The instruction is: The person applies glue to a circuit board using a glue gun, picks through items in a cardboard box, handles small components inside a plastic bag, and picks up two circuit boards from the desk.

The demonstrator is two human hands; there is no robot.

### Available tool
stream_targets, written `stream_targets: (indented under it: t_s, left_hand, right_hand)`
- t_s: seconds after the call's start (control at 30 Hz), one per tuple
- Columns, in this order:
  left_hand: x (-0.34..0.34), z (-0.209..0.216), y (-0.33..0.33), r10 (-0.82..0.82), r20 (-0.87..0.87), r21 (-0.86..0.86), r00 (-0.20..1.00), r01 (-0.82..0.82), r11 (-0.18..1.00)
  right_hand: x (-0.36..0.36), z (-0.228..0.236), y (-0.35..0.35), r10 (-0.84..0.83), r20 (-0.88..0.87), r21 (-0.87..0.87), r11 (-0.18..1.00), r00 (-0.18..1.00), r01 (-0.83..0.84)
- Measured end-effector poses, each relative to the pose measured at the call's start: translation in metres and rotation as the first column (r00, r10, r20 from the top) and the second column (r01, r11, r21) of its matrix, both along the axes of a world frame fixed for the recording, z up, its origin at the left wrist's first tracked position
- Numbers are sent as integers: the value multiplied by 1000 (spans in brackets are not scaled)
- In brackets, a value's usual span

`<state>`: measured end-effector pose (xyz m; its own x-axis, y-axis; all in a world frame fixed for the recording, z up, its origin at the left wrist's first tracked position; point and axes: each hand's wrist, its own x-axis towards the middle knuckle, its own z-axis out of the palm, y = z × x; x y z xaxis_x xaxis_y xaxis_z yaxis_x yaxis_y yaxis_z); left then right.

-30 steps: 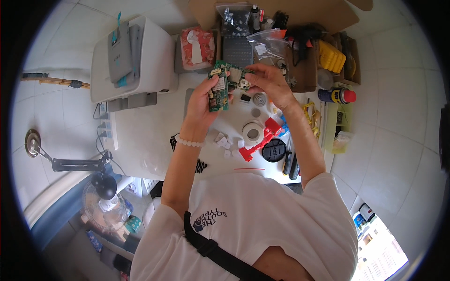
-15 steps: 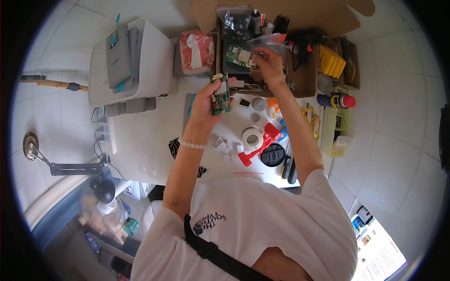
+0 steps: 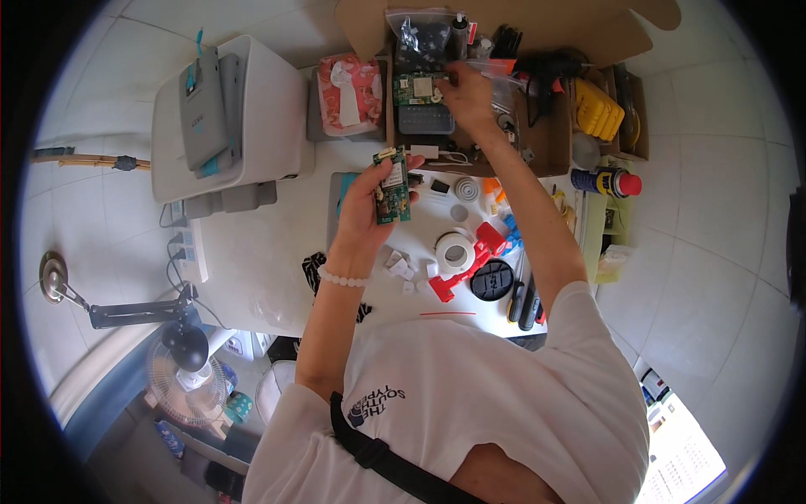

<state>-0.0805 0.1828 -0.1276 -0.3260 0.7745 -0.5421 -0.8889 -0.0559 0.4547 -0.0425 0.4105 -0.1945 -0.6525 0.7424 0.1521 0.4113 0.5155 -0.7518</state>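
Observation:
My left hand (image 3: 359, 210), with a white bead bracelet at the wrist, is closed on a green circuit board (image 3: 393, 191) above the white table. The board stands roughly upright, its thumb-side edge gripped and silver parts facing up. Farther off, my right hand (image 3: 470, 97) reaches over the open cardboard box (image 3: 547, 153). Its fingers pinch the right end of a second green circuit board (image 3: 416, 89), which has a silvery square part. Below that board, a grey-blue plastic case (image 3: 426, 120) shows inside the box. Whether the second board touches anything underneath cannot be told.
Also in the box are a bag of dark parts (image 3: 420, 40) and a black glue gun (image 3: 550, 65). On the table lie a tape roll (image 3: 454, 252), a red tool (image 3: 443, 290) and a round black lid (image 3: 491, 280). A white printer-like machine (image 3: 252, 109) stands left; a spray can (image 3: 604, 181) is right.
My right hand has moved farther away and slightly left with its circuit board, uncovering more of the grey-blue case. My left hand has come a little nearer, still holding its board.

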Motion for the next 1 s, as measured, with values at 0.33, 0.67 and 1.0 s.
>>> stream_targets:
  t_s: [0.33, 0.67, 1.0]
  left_hand:
    - [1, 5, 1, -11, -10, 3, 1000, 11, 1000]
    - [0, 4, 2, 10, 1, 2, 1000, -10, 1000]
    - [1, 0, 4, -17, 4, 18, 1000, 17, 1000]
  right_hand:
    - [-9, 1, -14, -169, 114, 151, 977, 979, 151]
    - [-5, -4, -7, -164, 65, 28, 986, 984, 162]
    - [-7, -3, 0, -174, 70, 38, 984, 982, 172]
